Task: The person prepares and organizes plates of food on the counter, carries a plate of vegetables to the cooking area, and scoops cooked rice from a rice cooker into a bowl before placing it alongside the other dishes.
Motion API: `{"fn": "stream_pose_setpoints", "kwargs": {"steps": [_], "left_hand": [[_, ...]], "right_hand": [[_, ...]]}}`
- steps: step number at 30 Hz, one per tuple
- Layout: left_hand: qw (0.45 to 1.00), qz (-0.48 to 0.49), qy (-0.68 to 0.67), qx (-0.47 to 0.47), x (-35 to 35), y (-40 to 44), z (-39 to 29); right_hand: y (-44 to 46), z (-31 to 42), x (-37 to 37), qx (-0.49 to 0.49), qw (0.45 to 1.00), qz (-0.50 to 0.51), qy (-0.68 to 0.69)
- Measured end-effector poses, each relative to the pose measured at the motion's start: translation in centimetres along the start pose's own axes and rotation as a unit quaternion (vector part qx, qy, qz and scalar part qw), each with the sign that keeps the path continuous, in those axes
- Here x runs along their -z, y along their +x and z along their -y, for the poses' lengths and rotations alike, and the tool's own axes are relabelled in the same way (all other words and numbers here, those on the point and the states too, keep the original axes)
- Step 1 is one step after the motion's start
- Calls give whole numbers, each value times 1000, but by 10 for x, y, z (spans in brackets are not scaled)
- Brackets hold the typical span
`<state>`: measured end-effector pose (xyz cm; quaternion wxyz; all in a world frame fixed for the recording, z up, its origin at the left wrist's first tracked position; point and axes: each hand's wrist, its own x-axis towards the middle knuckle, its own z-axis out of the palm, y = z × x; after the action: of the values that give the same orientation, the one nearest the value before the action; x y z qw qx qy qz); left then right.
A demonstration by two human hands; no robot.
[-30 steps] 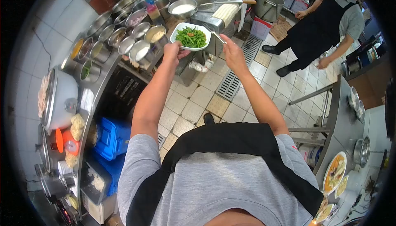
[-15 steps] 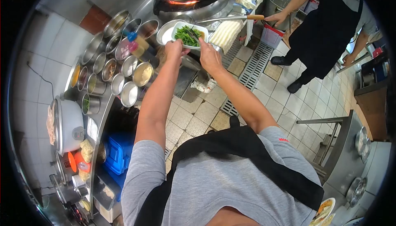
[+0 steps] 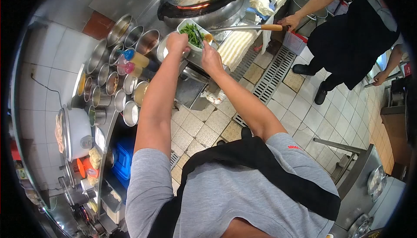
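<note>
My left hand grasps a white, rounded-square ceramic-like bowl, held near the round metal wok stove; within, green leafy vegetables; rightward, a slender metal utensil, tip among them, clasped in my right hand.

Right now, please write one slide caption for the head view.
Near a stove, the left hand holds a white bowl of greens while the right hand holds tongs in it.
</note>
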<state>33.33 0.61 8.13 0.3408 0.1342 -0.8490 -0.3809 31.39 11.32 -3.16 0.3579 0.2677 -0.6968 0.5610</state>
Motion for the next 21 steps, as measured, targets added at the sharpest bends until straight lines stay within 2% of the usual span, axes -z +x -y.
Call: {"fn": "stream_pose_setpoints", "kwargs": {"steps": [5,6,10,16,18,21], "left_hand": [[997,-13,71,29,-55,98,1],[996,-6,79,47,-86,128,31],[995,2,88,55,-117,189,59],[991,9,109,74,-127,191,61],[980,7,165,115,-171,324,124],[972,17,194,128,-177,345,134]], "right_hand": [[79,-75,-46,-26,999,22,24],[84,-118,-74,-37,998,32,29],[112,-163,-109,-35,998,26,56],[109,-174,-114,-63,995,44,61],[182,-254,-222,-87,990,73,80],[192,-266,-239,-96,988,87,82]]}}
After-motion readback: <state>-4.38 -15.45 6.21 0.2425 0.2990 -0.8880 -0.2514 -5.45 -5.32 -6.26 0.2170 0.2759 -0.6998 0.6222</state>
